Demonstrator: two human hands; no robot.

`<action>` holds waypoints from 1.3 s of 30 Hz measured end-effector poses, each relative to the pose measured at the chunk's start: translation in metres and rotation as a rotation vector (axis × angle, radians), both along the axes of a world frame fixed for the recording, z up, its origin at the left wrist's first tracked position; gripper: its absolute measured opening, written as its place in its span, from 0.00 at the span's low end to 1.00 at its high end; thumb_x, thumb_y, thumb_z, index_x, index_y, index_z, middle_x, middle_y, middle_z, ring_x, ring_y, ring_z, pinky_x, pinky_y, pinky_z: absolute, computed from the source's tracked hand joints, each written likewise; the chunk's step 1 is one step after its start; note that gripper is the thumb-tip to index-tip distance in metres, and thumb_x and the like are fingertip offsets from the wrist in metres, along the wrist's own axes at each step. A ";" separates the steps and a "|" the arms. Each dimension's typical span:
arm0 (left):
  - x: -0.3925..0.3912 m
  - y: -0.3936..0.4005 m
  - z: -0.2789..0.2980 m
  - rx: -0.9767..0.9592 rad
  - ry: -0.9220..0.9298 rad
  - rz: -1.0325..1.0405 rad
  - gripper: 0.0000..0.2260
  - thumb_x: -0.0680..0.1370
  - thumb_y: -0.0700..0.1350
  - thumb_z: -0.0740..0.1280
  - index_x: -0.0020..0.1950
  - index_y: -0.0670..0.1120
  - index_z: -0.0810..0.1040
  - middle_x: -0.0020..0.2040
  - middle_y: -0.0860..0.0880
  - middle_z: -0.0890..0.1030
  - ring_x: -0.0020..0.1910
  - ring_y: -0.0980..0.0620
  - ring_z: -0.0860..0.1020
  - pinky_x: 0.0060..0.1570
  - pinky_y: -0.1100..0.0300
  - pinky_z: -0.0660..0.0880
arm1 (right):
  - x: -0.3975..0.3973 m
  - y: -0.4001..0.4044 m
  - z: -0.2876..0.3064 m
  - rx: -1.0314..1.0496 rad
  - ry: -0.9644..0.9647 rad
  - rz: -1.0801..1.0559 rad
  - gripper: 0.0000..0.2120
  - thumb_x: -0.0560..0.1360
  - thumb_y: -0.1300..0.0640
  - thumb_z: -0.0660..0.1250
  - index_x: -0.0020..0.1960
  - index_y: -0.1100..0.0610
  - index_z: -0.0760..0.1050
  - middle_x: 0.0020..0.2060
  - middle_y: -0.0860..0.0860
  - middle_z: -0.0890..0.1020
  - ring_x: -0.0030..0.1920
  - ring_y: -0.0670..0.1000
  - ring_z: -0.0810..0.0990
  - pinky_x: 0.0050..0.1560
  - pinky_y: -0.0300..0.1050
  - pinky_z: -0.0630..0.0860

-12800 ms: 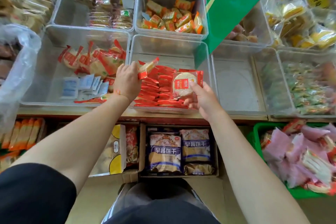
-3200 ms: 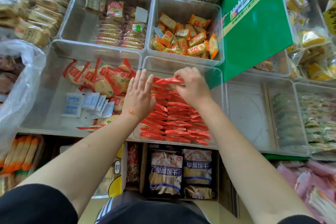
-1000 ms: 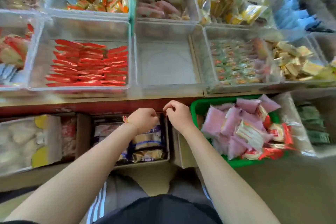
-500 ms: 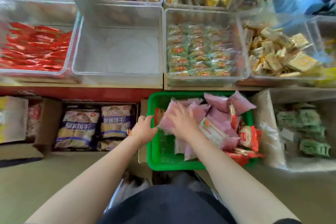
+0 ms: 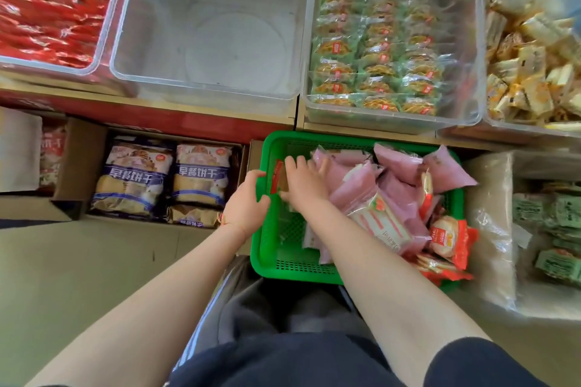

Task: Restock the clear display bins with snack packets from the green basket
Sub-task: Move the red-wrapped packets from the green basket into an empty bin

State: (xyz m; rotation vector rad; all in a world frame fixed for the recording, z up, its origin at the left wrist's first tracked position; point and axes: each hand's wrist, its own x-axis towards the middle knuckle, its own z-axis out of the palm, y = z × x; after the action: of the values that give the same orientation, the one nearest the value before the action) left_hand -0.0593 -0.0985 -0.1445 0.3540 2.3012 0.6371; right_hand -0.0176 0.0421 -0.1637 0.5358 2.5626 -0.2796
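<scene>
right hand (image 5: pixel 304 183) reaches into the green basket (image 5: pixel 284 264), fingers curled on a red-edged snack packet (image 5: pixel 279 177) at its left side, beside a heap of pink packets (image 5: pixel 355 185). left hand (image 5: pixel 246 203) grips the basket's left rim. just above, a clear bin (image 5: pixel 207 41) sits between the red-packet bin (image 5: pixel 47 12) and the green-packet bin (image 5: pixel 390 50).

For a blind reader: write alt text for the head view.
A person's right hand reaches into a green basket of pink snack packets, touching a red-edged packet, while the left hand grips the basket's rim. Above sits an empty clear bin.
</scene>
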 end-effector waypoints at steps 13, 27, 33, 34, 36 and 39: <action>0.002 -0.012 -0.010 0.059 0.095 -0.088 0.25 0.79 0.43 0.63 0.73 0.58 0.61 0.64 0.51 0.78 0.45 0.45 0.81 0.41 0.52 0.78 | -0.014 -0.014 -0.023 0.090 0.032 -0.122 0.31 0.69 0.43 0.73 0.69 0.48 0.67 0.64 0.55 0.73 0.68 0.58 0.69 0.72 0.69 0.46; -0.009 -0.013 0.000 0.052 -0.034 -0.169 0.28 0.79 0.40 0.62 0.75 0.57 0.58 0.40 0.52 0.77 0.33 0.51 0.77 0.29 0.58 0.70 | -0.008 -0.009 0.008 -0.174 0.355 -0.285 0.08 0.77 0.62 0.62 0.50 0.53 0.78 0.48 0.51 0.80 0.54 0.55 0.76 0.65 0.52 0.64; -0.026 0.012 0.011 0.087 -0.057 0.125 0.14 0.78 0.43 0.60 0.61 0.47 0.79 0.59 0.44 0.78 0.58 0.44 0.75 0.55 0.52 0.72 | 0.010 0.012 0.068 -0.737 0.558 -0.779 0.08 0.78 0.64 0.66 0.50 0.52 0.77 0.47 0.48 0.83 0.50 0.48 0.81 0.53 0.42 0.77; -0.030 0.018 0.022 0.162 -0.154 0.245 0.13 0.79 0.43 0.59 0.59 0.45 0.80 0.54 0.44 0.80 0.54 0.45 0.77 0.52 0.55 0.71 | 0.016 0.014 0.077 -0.820 0.568 -0.858 0.08 0.79 0.65 0.65 0.50 0.52 0.77 0.49 0.51 0.84 0.52 0.50 0.82 0.54 0.45 0.78; -0.037 0.026 0.048 0.395 -0.538 0.534 0.13 0.80 0.43 0.57 0.55 0.44 0.80 0.49 0.45 0.82 0.52 0.45 0.79 0.53 0.54 0.72 | 0.027 0.021 0.094 -0.980 0.608 -1.002 0.07 0.81 0.64 0.63 0.53 0.54 0.76 0.52 0.55 0.84 0.53 0.54 0.84 0.53 0.49 0.78; -0.040 0.026 0.071 0.566 -0.834 0.571 0.18 0.82 0.52 0.56 0.58 0.43 0.80 0.54 0.42 0.83 0.55 0.43 0.81 0.56 0.47 0.77 | 0.046 0.029 0.115 -1.181 0.676 -1.133 0.06 0.81 0.66 0.61 0.52 0.56 0.74 0.45 0.52 0.84 0.43 0.50 0.83 0.43 0.42 0.79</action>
State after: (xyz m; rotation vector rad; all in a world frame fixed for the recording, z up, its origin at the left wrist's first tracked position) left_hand -0.0994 -0.0722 -0.0731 -0.3033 1.3665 1.4102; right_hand 0.0286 0.0709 -0.0483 1.4157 1.7089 -2.4131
